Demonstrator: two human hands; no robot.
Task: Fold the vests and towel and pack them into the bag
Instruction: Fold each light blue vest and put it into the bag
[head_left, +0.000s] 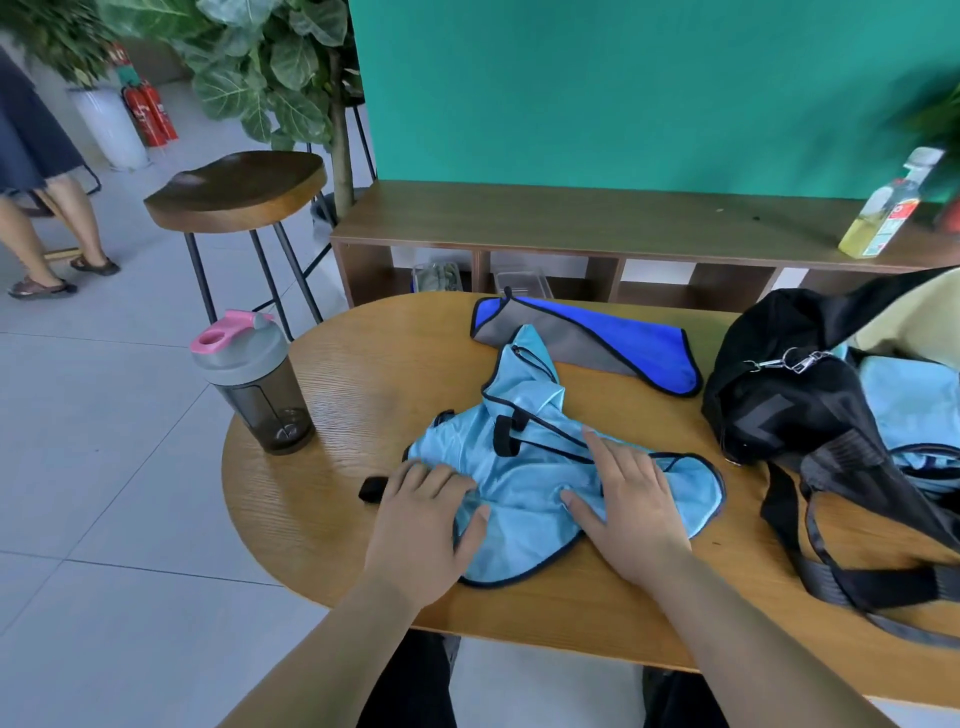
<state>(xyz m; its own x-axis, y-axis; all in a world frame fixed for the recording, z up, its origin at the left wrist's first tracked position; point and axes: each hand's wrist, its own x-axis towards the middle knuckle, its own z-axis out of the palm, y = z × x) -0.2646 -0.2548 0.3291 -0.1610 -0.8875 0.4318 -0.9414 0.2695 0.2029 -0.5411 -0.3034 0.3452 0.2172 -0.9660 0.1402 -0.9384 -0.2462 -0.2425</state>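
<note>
A light blue vest (524, 467) with dark trim lies crumpled on the wooden table (363, 384) in front of me. My left hand (426, 525) rests flat on its near left part, fingers spread. My right hand (628, 499) presses flat on its right side, fingers straight. Behind the vest lies a blue and grey vest (613, 343), folded flat. A black bag (779, 405) stands open at the right, with light blue fabric (914, 400) showing inside it and its black strap (852, 582) trailing over the table.
A shaker bottle (254, 379) with a pink lid stands at the table's left edge. A small black clip (372, 489) lies beside my left hand. Beyond the table are a low wooden shelf (571, 223) with a drink bottle (888, 208), a wooden stool (239, 192), and a person (36, 171) at far left.
</note>
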